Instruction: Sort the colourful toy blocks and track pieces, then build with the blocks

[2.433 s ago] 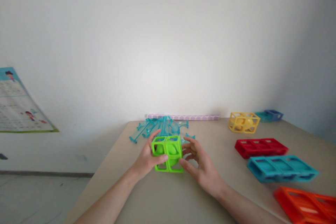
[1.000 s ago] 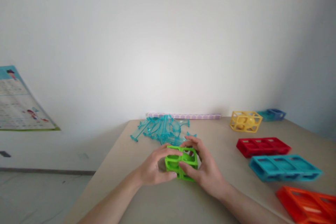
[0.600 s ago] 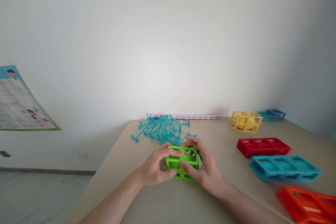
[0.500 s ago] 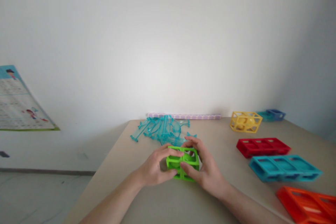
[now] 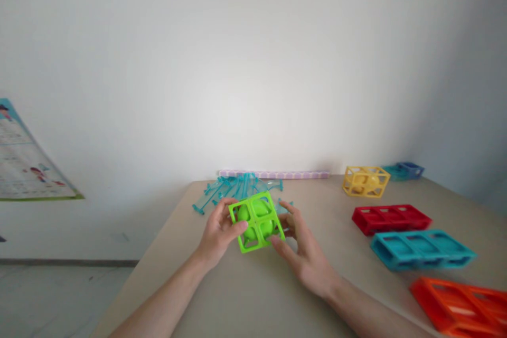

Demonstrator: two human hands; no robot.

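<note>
Green frame block (image 5: 256,222) raised and tipped toward the view

Since half a second ago, the green frame block has been lifted, shifted toward the left of the frame and tilted, so that its face of four openings is now shown just below the picture's centre. It appears to be held clear of the bench (image 5: 245,298), being turned in the air. It is grasped by the left hand (image 5: 214,233), whose thumb is laid over its front. The right hand (image 5: 308,256) is half curled at its right side, thumb at the lower corner; whether any grip is kept there cannot be told.

Rounded green forms are enclosed within the block. Similar yellow ones are caged in the yellow frame block (image 5: 365,181), upper right on the bench. Whether anything is held in the small blue box (image 5: 411,170) at the far right corner cannot be made out.
</note>
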